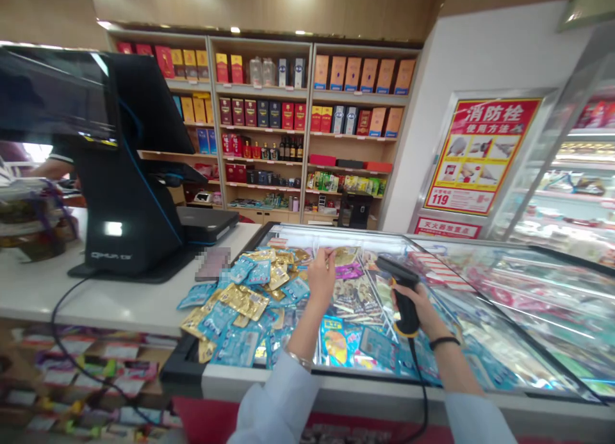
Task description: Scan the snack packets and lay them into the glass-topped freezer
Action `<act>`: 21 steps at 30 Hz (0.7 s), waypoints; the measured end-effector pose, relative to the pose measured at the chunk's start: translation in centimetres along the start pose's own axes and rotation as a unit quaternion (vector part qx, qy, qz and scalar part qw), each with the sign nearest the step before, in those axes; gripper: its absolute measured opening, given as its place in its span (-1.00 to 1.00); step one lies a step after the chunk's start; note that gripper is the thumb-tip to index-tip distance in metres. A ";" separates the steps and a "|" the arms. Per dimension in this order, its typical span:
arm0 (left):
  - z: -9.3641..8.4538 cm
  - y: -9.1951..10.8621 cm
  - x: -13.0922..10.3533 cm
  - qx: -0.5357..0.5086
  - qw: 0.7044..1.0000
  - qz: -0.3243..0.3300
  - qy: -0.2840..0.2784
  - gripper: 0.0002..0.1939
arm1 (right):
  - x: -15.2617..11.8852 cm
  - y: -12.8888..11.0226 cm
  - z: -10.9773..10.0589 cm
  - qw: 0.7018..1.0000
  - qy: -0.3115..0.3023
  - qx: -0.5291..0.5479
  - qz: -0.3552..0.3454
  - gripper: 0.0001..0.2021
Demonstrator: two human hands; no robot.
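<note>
My right hand [419, 306] is wrapped round the handle of a black and yellow barcode scanner [406, 300], whose head points to the left and whose cord hangs down over the front edge. Above the glass-topped freezer [384, 236], my left hand [321, 272] has its fingers curled together; what they hold, if anything, is too small to make out. Left of that hand lies a pile of small blue packets [236, 346] and gold packets [243, 301] on the freezer top. A purple packet [350, 270] shows just beyond my left hand.
A black checkout terminal [129, 207] stands on the white counter [120, 306] at the left, with a jar [29, 220] beside it. Part of a person's arm [52, 167] shows behind. Shelves of boxes [262, 114] line the back wall, and a glass-doored cooler [581, 175] is at the right.
</note>
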State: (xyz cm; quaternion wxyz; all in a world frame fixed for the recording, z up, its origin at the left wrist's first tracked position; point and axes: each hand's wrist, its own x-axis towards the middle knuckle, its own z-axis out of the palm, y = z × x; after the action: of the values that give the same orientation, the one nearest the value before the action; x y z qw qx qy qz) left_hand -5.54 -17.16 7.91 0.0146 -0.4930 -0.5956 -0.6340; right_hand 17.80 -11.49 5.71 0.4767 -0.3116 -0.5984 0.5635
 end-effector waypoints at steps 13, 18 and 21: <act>-19.5 -9.6 0.6 0.122 0.990 -0.038 0.062 -0.82 | 0.9 2.6 19.2 0.990 -0.101 0.099 -0.003 -0.74; -20.6 -13.9 -1.3 0.194 0.972 -0.046 0.123 -0.72 | 1.8 4.6 22.5 0.985 -0.137 0.102 0.013 -0.75; -20.4 -16.2 -2.1 0.329 0.929 -0.001 0.167 -0.61 | 2.7 6.4 23.2 0.985 -0.129 0.109 0.043 -0.73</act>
State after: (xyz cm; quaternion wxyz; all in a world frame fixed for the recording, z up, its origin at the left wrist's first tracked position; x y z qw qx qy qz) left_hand -26.62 -29.34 -1.43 0.2749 -0.3469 -0.7602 -0.4756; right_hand -5.57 -16.67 2.19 0.4014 -0.2080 -0.5760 0.6811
